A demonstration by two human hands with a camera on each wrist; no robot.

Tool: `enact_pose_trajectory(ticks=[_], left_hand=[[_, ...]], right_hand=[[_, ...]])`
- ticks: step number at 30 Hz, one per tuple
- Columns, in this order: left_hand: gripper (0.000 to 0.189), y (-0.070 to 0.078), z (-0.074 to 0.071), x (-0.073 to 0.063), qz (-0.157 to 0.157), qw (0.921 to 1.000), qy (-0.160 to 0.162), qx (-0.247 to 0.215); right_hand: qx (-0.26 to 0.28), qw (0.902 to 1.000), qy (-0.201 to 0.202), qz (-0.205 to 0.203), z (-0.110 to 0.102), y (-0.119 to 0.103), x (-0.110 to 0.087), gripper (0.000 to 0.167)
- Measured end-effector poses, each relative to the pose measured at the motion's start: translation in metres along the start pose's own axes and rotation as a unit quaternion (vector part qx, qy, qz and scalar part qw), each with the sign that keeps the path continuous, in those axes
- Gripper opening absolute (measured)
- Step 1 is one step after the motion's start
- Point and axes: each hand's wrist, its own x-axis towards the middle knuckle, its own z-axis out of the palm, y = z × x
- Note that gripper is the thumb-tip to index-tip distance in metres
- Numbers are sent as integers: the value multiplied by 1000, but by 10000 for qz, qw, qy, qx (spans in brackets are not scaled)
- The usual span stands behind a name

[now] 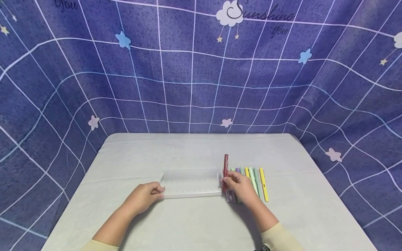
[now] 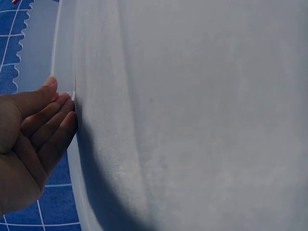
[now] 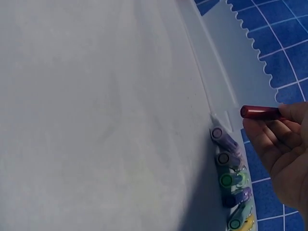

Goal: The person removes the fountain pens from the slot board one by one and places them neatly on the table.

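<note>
A clear plastic pen rack (image 1: 192,194) with a scalloped edge sits in the middle of the table. At its left end my left hand (image 1: 145,197) pinches the corner between thumb and fingers; in the left wrist view, the thumb of that hand (image 2: 36,125) lies over the rack's side wall (image 2: 65,57). My right hand (image 1: 241,186) holds a red pen (image 1: 225,165) nearly upright by the rack's right end. In the right wrist view, the end of the red pen (image 3: 257,112) points out from the thumb and fingertips. Several coloured pens (image 1: 253,179) lie side by side, partly behind the right hand.
A yellow pen (image 1: 264,184) forms the right end of the row. Purple, green and teal pen ends (image 3: 232,179) show in the right wrist view. A white cloth (image 1: 194,226) covers the table, and a blue gridded curtain (image 1: 176,69) hangs behind and at both sides.
</note>
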Motion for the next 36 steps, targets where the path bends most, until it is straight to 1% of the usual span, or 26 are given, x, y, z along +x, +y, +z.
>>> enact_pose_trajectory(ticks=[3,11,18,23,30,36], left_hand=[[8,-1,0,0,-27,10000,-8,2],[8,-1,1,0,35,9999,74,61],[11,0,0,0,35,9999,69,63],[11,-1,1,0,27,10000,51,76],[11,-3,0,0,45,9999,48,98],[10,-2,0,1,56,10000,49,64]], right_hand=[[193,9998,-43,49,-4,0,-1,30],[305,9992,99,237,-16,6,-2,23],[124,9994,77,314,-29,14,-4,25],[214,9990,110,386,-37,18,-5,24],[-17,9985,352,409,-46,21,-7,24],[-69,9980,462,423,-55,25,-8,24]])
